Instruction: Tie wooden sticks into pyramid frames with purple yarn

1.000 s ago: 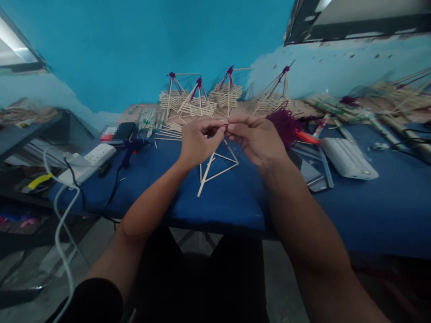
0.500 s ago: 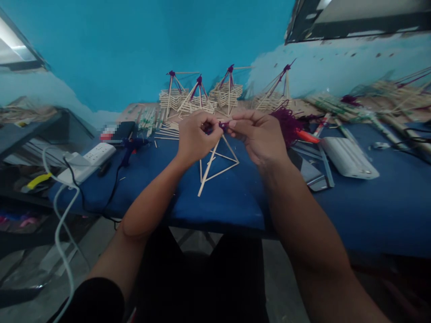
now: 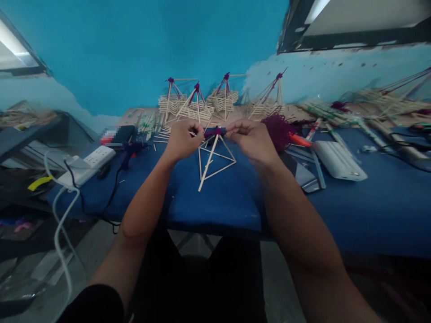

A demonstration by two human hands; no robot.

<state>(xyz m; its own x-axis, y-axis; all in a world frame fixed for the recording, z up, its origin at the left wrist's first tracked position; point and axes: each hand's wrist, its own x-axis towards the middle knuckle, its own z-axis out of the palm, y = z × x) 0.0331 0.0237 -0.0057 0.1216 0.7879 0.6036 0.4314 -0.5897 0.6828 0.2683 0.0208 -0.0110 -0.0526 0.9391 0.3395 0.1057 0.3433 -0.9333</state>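
Left of the left hand [image 3: 183,140], well apart: one white power strip [image 3: 100,157], sockets upward, a pale cable [image 3: 58,233] hanging below it. Between strip and hand: a dark blue glue gun [image 3: 126,154] with black cord. Farther left, past the strip: a yellow item [image 3: 40,183], type not determined, and a grey shelf [image 3: 16,137]. Right of the right hand [image 3: 254,141], near: an orange object [image 3: 299,140], full shape unclear; beyond it, a white ridged case [image 3: 338,161]. Behind both hands: a blue-painted wall [image 3: 215,36].
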